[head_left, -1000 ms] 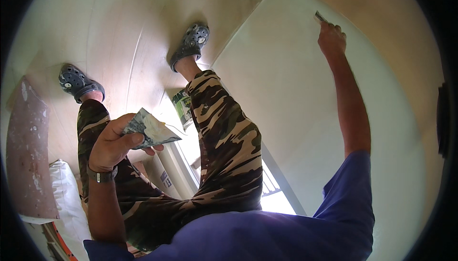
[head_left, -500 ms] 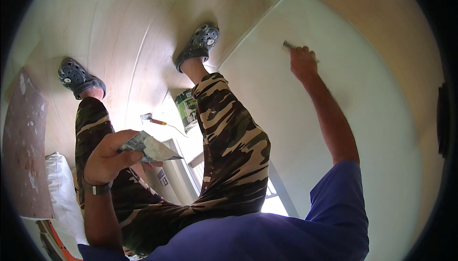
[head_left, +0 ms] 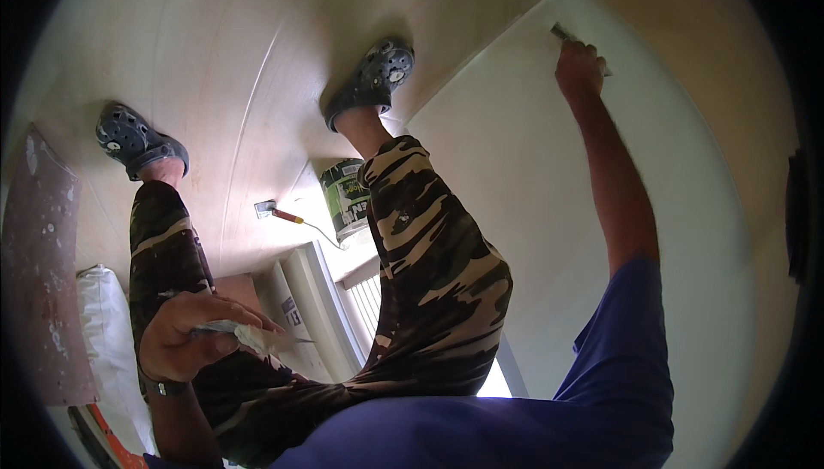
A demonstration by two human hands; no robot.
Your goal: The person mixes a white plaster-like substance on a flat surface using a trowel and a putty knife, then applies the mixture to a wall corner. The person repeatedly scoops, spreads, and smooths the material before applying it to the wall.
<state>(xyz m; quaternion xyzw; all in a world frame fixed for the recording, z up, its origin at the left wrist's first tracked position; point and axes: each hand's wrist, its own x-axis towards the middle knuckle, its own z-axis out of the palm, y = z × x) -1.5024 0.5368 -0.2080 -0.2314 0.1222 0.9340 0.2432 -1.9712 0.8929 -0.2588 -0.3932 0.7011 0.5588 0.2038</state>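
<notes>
My left hand (head_left: 184,336), by my left thigh, is closed around a flat metal filling blade (head_left: 219,326) carrying a lump of whitish paste (head_left: 264,340). The blade is tilted nearly edge-on. Out at arm's length, my right hand (head_left: 581,67) grips a scraper (head_left: 562,32) near the top of the pale wall panel (head_left: 592,194). Part of the scraper sticks out on either side of the fist. Whether its edge touches the wall, I cannot tell.
My dark clogs (head_left: 137,139) stand apart on the wood-look floor (head_left: 206,57). Between my legs are a green and white bucket (head_left: 346,199) and a small tool with a red and yellow handle (head_left: 279,211). A stained board (head_left: 41,272) and white sack (head_left: 116,340) lie left.
My right hand with the scraper has moved up and to the right along the wall. My left hand has dropped lower, turning the blade from face-on to nearly edge-on.
</notes>
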